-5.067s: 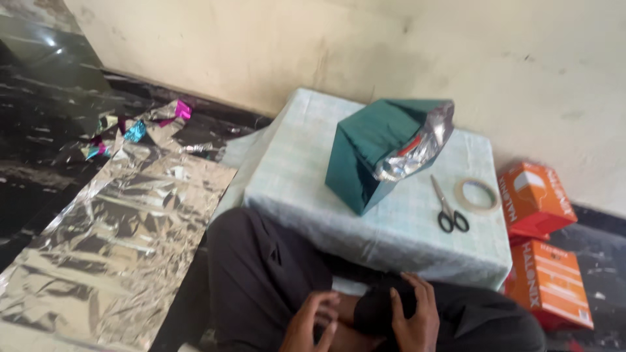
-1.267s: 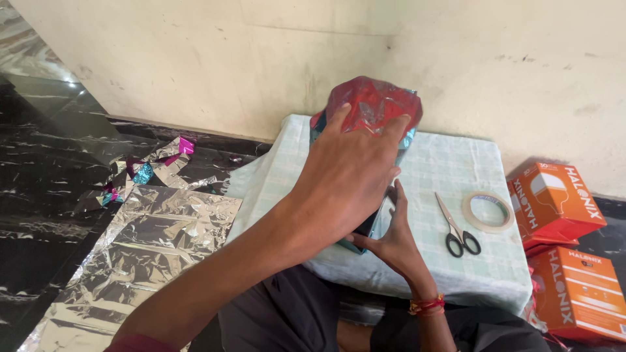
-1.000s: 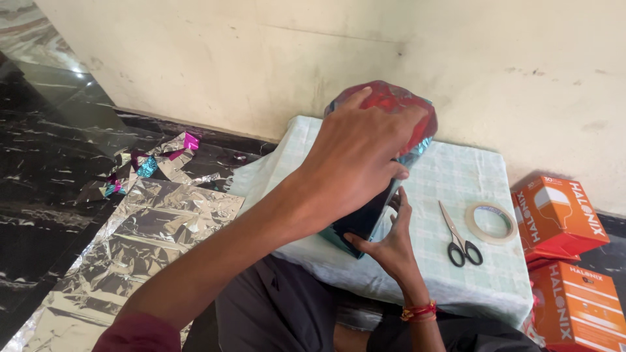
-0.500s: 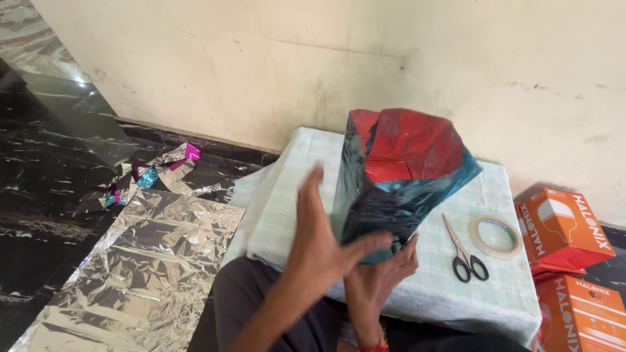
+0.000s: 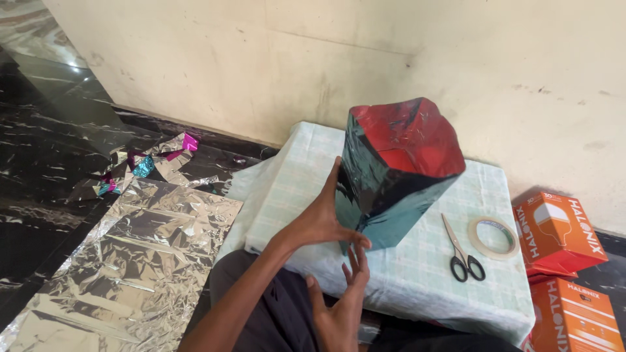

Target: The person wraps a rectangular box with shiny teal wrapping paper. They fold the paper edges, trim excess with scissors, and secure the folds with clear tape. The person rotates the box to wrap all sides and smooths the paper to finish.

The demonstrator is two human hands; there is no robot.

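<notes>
The left hand (image 5: 321, 218) pressed flat, fingers spread, against the tall teal foil-wrapped box (image 5: 391, 173) standing near the counter's (image 5: 417, 280) front edge; the right hand (image 5: 342, 306) hovered open just below it, holding nothing. Black-handled scissors (image 5: 462, 251) lay rightward.

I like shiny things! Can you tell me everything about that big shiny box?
The box is wrapped in glossy teal foil, crinkled and mirror-like. Its upturned end glows red, with the foil edges loose around it. It stands tilted on the checked cloth. The left hand presses flat on its side; the right hand spreads its fingers by the bottom corner.
</notes>
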